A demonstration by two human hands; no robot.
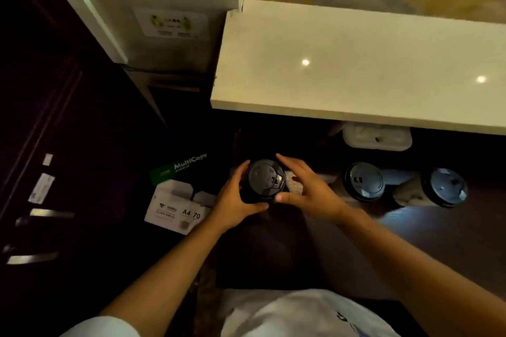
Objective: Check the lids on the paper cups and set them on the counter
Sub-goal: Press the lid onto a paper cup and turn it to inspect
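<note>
A paper cup with a black lid [265,180] is held below the counter's front edge, seen from above. My left hand [235,200] wraps its left side, thumb under the lid's near rim. My right hand [304,186] touches the lid's right side with spread fingers, thumb at the near rim. Two more lidded paper cups [364,182] [445,187] stand on a dark lower surface to the right. The pale stone counter [356,63] lies above and beyond them, bare.
A white lidded container [376,137] sits under the counter's overhang. White paper boxes [180,205] and a green MultiCopy pack [183,167] lie on the floor at the left. A dark cabinet with metal handles [35,258] fills the far left.
</note>
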